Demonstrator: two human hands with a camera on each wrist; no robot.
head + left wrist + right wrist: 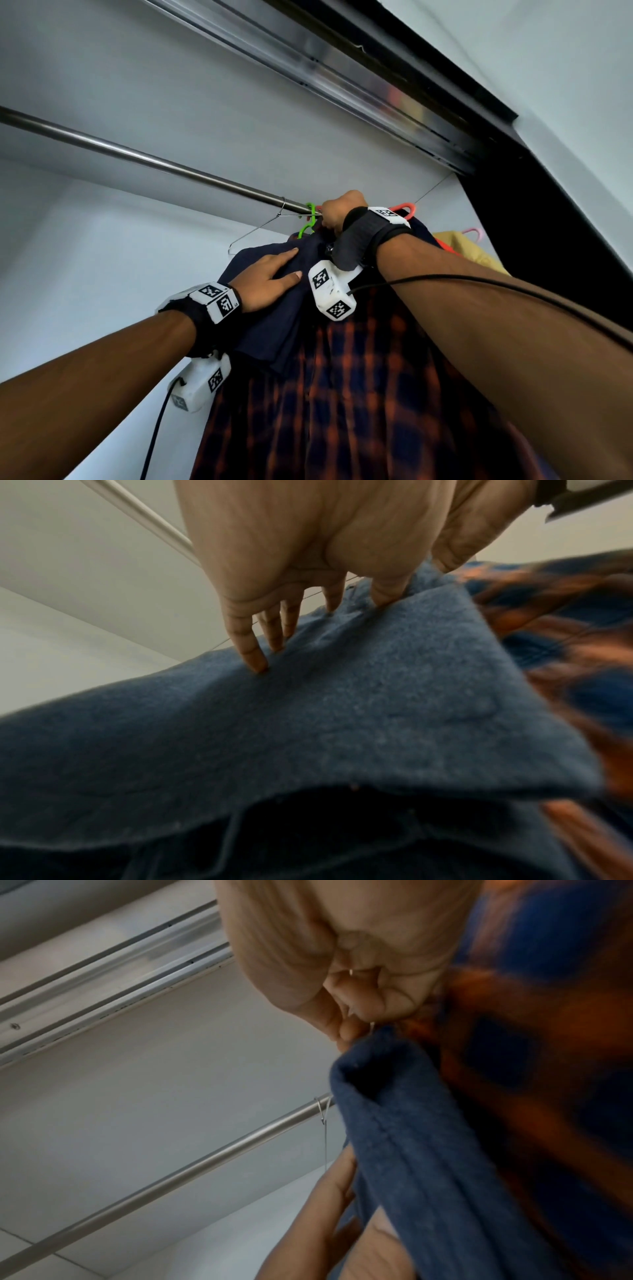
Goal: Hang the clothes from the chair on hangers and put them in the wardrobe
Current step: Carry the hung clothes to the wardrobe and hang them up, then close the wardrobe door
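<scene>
Nearest the camera, below the rail [144,158], hangs the plaid shirt [359,394], w/ the navy garment [274,325] draped over its upper left side. Left hand [267,277] lies flat on the navy cloth, fingers [255,653] straight and spread, pressing not gripping. Cloth looks soft, fleecy, light; it dents under the fingertips and folds thick at the edge, so prob. slides off a thin hanger easily.

Higher, just under the rail, right hand [337,212] is curled tight at the garment's top; the wrist view shows thumb and fingers pinching the neck w/ a bit of wire showing, so it seems to hold the wire hanger [260,228] there. Its hook sits on the rail already.

Best hold: the stiff wire at the neck, not the cloth; 1 hand steadies the shoulder.

Beyond the right hand along the rail: green hanger [306,224], orange hanger [406,208], a mustard garment [462,246] on a pink hanger [474,232].
</scene>
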